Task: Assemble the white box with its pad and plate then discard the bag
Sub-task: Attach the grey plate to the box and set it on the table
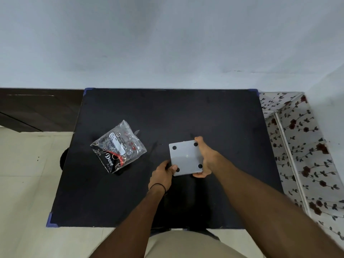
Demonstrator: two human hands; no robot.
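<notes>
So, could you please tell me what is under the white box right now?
Both hands hold the white box above the black table; the right hand curls beneath it. Anything else underneath is hidden.

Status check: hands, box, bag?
Left hand and right hand both gripping the white box, four black dots on its upper face. Bag lies on the black table, left of the box. Nothing in the way.

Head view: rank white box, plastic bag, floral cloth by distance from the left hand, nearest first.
1. white box: held, left hand grips its near-left corner.
2. plastic bag: on the table, left of the hand.
3. floral cloth: off the table's right edge.
</notes>
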